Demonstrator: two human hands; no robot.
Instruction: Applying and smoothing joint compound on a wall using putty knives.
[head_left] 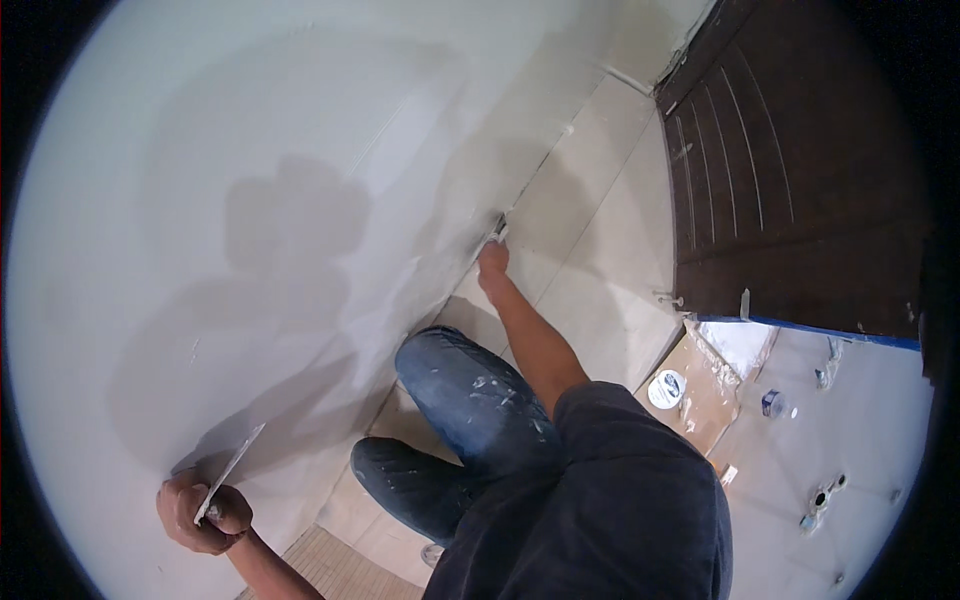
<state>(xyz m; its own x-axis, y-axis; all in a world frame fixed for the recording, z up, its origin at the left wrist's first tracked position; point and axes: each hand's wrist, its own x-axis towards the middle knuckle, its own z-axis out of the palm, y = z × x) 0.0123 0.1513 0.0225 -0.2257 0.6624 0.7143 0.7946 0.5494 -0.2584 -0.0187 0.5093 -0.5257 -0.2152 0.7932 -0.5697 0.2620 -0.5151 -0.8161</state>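
Down at seven o'clock, your left hand (203,515) is closed around a flat plaster board (232,470) angled toward the wall (250,200). Your right hand (492,268), near centre, clasps a small putty knife (500,232) (blade barely visible) against the wall's lower edge.
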